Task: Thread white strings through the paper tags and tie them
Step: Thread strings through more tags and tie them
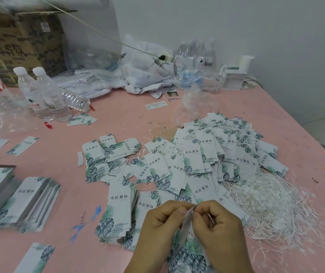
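Observation:
My left hand (157, 229) and my right hand (219, 231) meet at the bottom middle, fingers curled. Between them stands a white paper tag (186, 223) seen edge-on, pinched at its top by both hands. A thin white string at the tag's top is barely visible between my fingertips. A loose heap of white strings (272, 205) lies just right of my hands. A big pile of leaf-printed tags (213, 154) with strings spreads over the pink table (63, 138) ahead. More tags (118, 209) lie left of my left hand.
Stacks of tags (25, 200) sit at the left edge. Two water bottles (43, 95) stand at the back left, near a cardboard box (19, 44). Plastic bags (146, 67) and more bottles crowd the back. The table's right edge (315, 138) runs diagonally.

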